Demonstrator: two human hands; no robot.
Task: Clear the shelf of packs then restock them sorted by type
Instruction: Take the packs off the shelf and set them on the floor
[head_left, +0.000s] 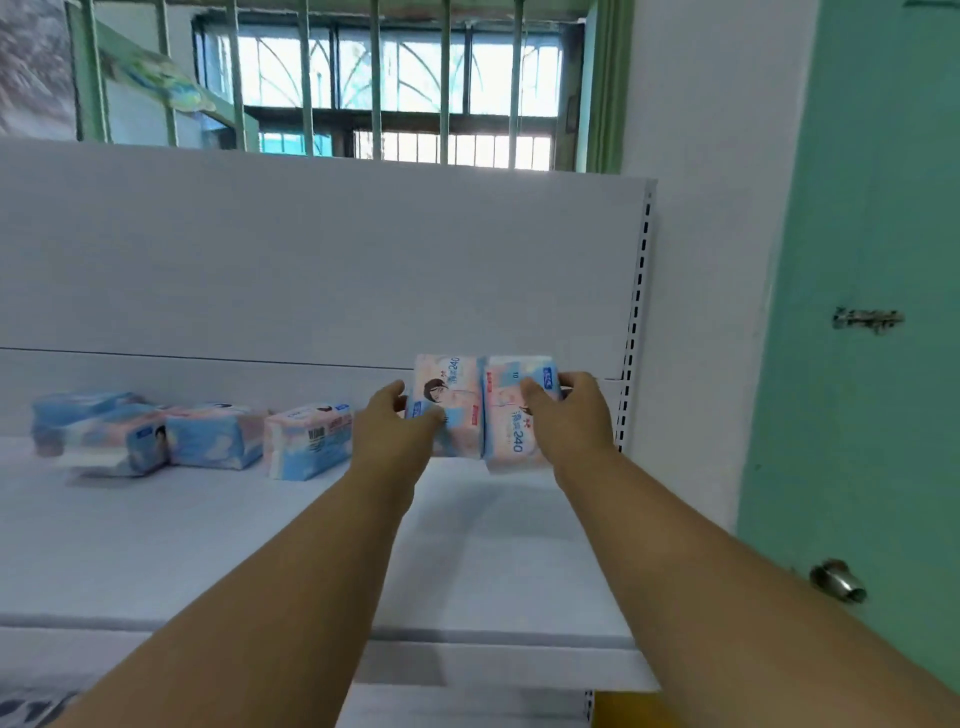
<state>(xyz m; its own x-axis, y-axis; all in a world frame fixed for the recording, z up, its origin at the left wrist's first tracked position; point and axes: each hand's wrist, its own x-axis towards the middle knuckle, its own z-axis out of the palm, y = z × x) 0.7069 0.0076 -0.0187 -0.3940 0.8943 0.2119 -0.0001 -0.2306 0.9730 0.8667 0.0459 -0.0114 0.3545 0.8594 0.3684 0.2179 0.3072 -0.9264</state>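
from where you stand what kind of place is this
Probably a small shop or stockroom: a white retail shelf backed by a slotted upright, printed packs lying on it, and two more packs held between left hand and right hand.

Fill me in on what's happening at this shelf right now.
A person is handling packs at a white shelf. The left hand grips one pink-and-blue pack and the right hand grips another, the two held side by side and touching near the shelf's right end. Whether they rest on the shelf or hang just above it is hard to tell. Several similar packs lie loosely toward the left, some blurred.
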